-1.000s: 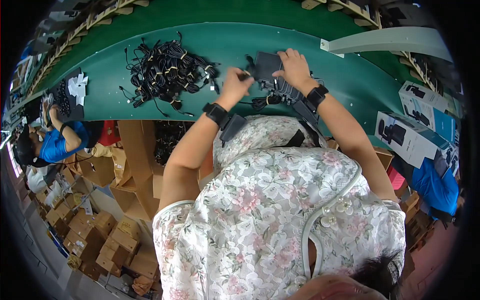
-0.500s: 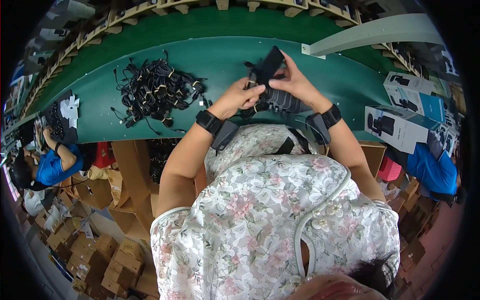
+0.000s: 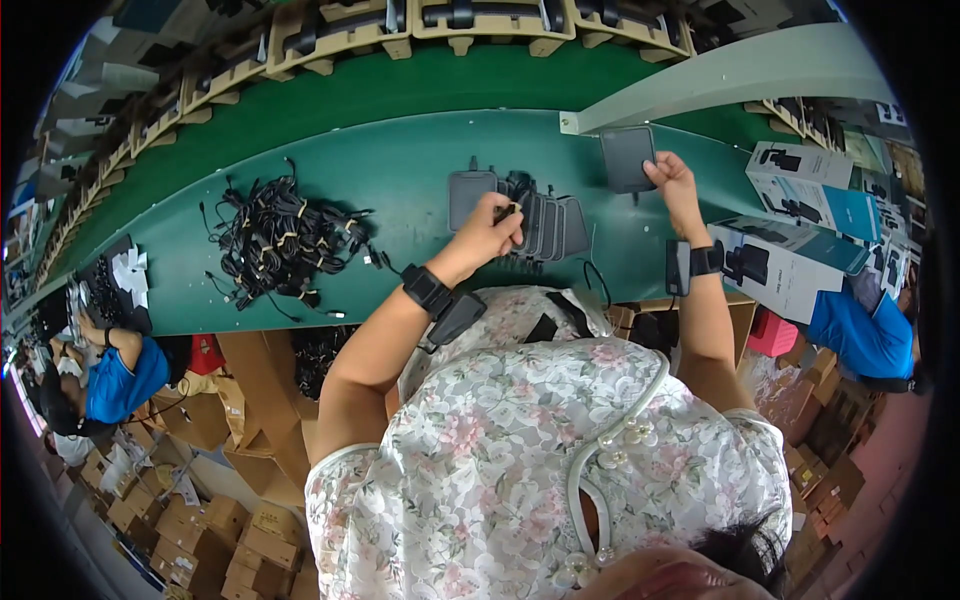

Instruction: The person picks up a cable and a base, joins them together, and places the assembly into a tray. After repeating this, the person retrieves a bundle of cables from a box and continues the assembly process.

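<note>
My right hand (image 3: 678, 192) is closed on the edge of a dark grey flat rectangular pad (image 3: 627, 160) with rounded corners, held up over the far right part of the green table. My left hand (image 3: 485, 238) is closed around a bundled black cable (image 3: 511, 210), mostly hidden by the fingers. Beside that hand a row of similar dark pads (image 3: 552, 228) leans one against another. Another pad (image 3: 468, 192) with a short stub on its far edge lies just beyond my left wrist and fingers.
A heap of tied black cables (image 3: 285, 235) covers the table (image 3: 400, 160) at left. Printed boxes (image 3: 775, 255) stand at right, under a pale metal arm (image 3: 730, 85). Cardboard trays (image 3: 490, 22) line the far shelf. Co-workers in blue sit at both sides (image 3: 125, 380).
My hands have moved apart: the right one has carried the dark pad to the right, away from the left hand. The left hand stays by the row of pads. The view has shifted slightly.
</note>
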Tool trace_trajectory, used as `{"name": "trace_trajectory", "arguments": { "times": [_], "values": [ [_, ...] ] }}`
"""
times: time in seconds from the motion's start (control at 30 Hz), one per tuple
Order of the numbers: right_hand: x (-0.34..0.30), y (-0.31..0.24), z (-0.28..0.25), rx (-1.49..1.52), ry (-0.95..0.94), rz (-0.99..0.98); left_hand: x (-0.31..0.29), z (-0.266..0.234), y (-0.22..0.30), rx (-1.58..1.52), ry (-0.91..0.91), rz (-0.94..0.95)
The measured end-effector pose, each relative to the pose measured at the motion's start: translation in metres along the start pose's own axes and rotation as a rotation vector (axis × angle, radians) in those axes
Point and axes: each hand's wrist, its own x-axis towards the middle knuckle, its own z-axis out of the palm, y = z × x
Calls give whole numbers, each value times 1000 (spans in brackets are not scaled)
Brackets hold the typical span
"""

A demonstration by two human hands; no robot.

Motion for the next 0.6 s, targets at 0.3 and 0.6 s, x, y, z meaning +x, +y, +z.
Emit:
{"name": "trace_trajectory", "arguments": {
  "times": [0.3, 0.6],
  "values": [
    [105, -41, -154, -1373, 510, -928, -16, -16, -4, 274, 152, -30],
    [234, -64, -101, -774, 489, -564, -27, -4, 6, 477, 338, 265]
  ]
}}
